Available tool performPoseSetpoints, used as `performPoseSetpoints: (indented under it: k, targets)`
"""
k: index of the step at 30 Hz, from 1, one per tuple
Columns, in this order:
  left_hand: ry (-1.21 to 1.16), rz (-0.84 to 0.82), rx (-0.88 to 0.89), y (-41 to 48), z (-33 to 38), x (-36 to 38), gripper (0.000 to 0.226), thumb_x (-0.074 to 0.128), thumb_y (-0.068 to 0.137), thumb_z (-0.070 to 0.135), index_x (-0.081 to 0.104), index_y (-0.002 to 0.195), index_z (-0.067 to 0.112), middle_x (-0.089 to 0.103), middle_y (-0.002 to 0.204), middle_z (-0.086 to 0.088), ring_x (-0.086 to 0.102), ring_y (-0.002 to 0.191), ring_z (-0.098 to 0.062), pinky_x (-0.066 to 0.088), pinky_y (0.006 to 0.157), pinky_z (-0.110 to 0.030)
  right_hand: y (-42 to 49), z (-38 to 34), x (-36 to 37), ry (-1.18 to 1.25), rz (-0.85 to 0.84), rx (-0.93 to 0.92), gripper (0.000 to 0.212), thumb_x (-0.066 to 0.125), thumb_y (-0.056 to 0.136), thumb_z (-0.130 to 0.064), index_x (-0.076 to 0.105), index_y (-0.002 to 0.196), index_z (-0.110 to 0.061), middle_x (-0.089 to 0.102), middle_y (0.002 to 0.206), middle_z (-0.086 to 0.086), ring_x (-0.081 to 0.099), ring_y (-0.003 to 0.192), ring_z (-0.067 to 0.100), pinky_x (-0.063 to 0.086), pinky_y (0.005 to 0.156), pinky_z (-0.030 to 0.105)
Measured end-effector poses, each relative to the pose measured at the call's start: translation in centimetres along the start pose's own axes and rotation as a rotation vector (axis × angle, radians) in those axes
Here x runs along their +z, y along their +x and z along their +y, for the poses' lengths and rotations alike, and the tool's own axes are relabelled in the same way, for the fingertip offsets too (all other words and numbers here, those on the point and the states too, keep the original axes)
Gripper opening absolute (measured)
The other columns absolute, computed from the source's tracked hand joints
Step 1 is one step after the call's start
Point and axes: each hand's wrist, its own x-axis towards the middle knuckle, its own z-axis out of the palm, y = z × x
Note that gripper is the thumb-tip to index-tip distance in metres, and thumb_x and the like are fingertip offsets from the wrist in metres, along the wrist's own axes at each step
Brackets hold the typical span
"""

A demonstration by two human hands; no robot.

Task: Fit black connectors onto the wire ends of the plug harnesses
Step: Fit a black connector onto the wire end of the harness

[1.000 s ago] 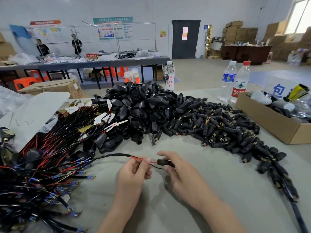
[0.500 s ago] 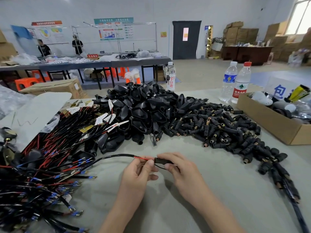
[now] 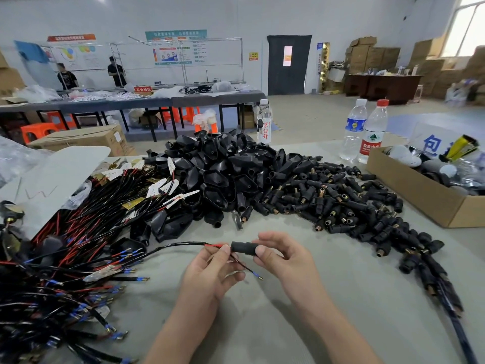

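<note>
1. The surface (image 3: pixel 288 324) is a matt grey-green mat with a fine, slightly grainy texture, and both bare forearms reach in over it from the near edge.
2. The left hand (image 3: pixel 210 274) is turned palm inward. Its thumb and forefinger pinch a thin glossy red wire (image 3: pixel 214 245) just beside the connector, and its other fingers curl loosely below.
3. The right hand (image 3: pixel 286 261) pinches the connector (image 3: pixel 244 248) between thumb and forefinger, with the remaining fingers half bent and fanned above it.
4. The connector is a short, dull black rubbery cylinder held level above the surface between the two hands. The red wire runs into its left end.
5. A second thin black wire (image 3: pixel 246 267) hangs free beneath the connector and ends in a blue sleeve with a small metal tip.
6. Both wires come out of one smooth black cable (image 3: pixel 170 246) that curves away to the left.
7. On the left lies a tangled heap of harnesses (image 3: pixel 65 258): black and red leads with blue-sleeved brass ends.
8. Farther back on the right spreads a loose pile of connectors (image 3: pixel 341 203), stubby black tubes, many with brass-coloured mouths.
9. Beside that pile rises a mound of glossy, tapered black plug shells (image 3: pixel 217 169).
10. At the far right stand an open cardboard box (image 3: pixel 420 195) and two clear plastic bottles (image 3: pixel 353 132).
</note>
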Motion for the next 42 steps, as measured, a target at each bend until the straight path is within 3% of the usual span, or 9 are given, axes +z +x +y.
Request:
performPoseSetpoints:
  k: [4, 8, 15, 19, 25, 30, 35, 40, 42]
  targets:
    - [-0.031, -0.059, -0.052, -0.3, 0.2, -0.2, 0.017, 0.067, 0.08, 0.018, 0.058, 0.092, 0.01, 0.062, 0.075, -0.01, 0.059, 0.061, -0.018, 0.054, 0.055, -0.03, 0.3, 0.7, 0.5, 0.162, 0.045, 0.081, 0.009, 0.074, 0.081, -0.007, 0.077, 0.087, -0.013, 0.076, 0.088, 0.008, 0.074, 0.09, 0.021, 0.056, 0.074, 0.017]
    - [-0.018, -0.051, -0.079, -0.2, 0.3, -0.4, 0.018, 0.069, 0.079, 0.018, 0.06, 0.092, 0.011, 0.062, 0.075, -0.011, 0.058, 0.061, -0.02, 0.054, 0.056, -0.03, 0.4, 0.9, 0.6, 0.297, -0.001, 0.081, 0.023, 0.073, 0.074, -0.023, 0.079, 0.096, -0.016, 0.076, 0.103, 0.012, 0.071, 0.103, 0.019, 0.054, 0.083, 0.016]
    - [-0.045, 0.049, -0.068, -0.1, 0.2, 0.2, 0.012, 0.062, 0.086, 0.016, 0.061, 0.095, 0.007, 0.062, 0.072, -0.008, 0.057, 0.058, -0.016, 0.052, 0.051, -0.027, 0.2, 0.9, 0.8, 0.272, 0.025, 0.097, 0.022, 0.069, 0.078, -0.024, 0.079, 0.098, -0.022, 0.077, 0.103, 0.008, 0.072, 0.101, 0.016, 0.054, 0.083, 0.016]
    - [-0.027, 0.045, -0.067, -0.1, 0.1, 0.3, 0.007, 0.058, 0.093, 0.015, 0.057, 0.092, 0.008, 0.06, 0.069, -0.005, 0.057, 0.057, -0.014, 0.052, 0.052, -0.025, 0.2, 0.9, 0.8, 0.324, 0.028, 0.125, 0.025, 0.069, 0.078, -0.025, 0.079, 0.1, -0.017, 0.075, 0.107, 0.01, 0.071, 0.105, 0.018, 0.055, 0.084, 0.018]
    - [0.05, 0.028, -0.087, -0.3, 0.3, 0.4, 0.024, 0.064, 0.082, 0.024, 0.061, 0.098, 0.006, 0.057, 0.068, -0.001, 0.046, 0.048, -0.008, 0.037, 0.041, -0.018, 0.0, 0.6, 1.0, 0.349, 0.022, 0.156, 0.029, 0.066, 0.081, -0.025, 0.075, 0.103, -0.008, 0.075, 0.105, 0.015, 0.073, 0.097, 0.023, 0.058, 0.078, 0.022]
    - [0.027, -0.119, -0.297, -1.4, 0.3, 0.3, 0.032, 0.066, 0.084, 0.014, 0.067, 0.109, -0.006, 0.058, 0.075, -0.003, 0.046, 0.053, -0.008, 0.038, 0.041, -0.018, 0.3, 0.4, 0.2, 0.462, 0.14, 0.197, 0.024, 0.06, 0.09, -0.019, 0.07, 0.106, -0.004, 0.075, 0.103, 0.016, 0.074, 0.087, 0.02, 0.059, 0.071, 0.021]
    - [0.014, -0.246, -0.382, -2.2, 0.6, 0.5, 0.014, 0.066, 0.08, 0.007, 0.077, 0.087, 0.003, 0.065, 0.08, -0.011, 0.058, 0.057, -0.011, 0.05, 0.048, -0.019, 0.8, 0.0, -0.5, 0.579, 0.245, 0.228, 0.02, 0.052, 0.1, -0.011, 0.068, 0.104, 0.0, 0.076, 0.096, 0.014, 0.075, 0.086, 0.019, 0.059, 0.065, 0.021]
    - [-0.275, -0.077, -0.245, -1.8, 1.1, 1.1, 0.016, 0.063, 0.075, -0.003, 0.077, 0.08, 0.003, 0.07, 0.083, -0.011, 0.07, 0.069, -0.014, 0.06, 0.065, -0.022, 0.6, 0.4, 0.3, 0.651, 0.262, 0.301, 0.019, 0.053, 0.099, -0.009, 0.069, 0.1, 0.0, 0.075, 0.094, 0.017, 0.075, 0.081, 0.022, 0.059, 0.06, 0.021]
    - [-0.396, 0.01, -0.222, -1.5, 1.0, 1.2, 0.022, 0.065, 0.071, -0.003, 0.074, 0.091, -0.001, 0.072, 0.088, -0.011, 0.072, 0.074, -0.014, 0.06, 0.065, -0.023, 0.5, 0.7, 0.6, 0.676, 0.287, 0.301, 0.019, 0.051, 0.1, -0.009, 0.067, 0.098, 0.001, 0.076, 0.092, 0.016, 0.075, 0.08, 0.022, 0.059, 0.06, 0.022]
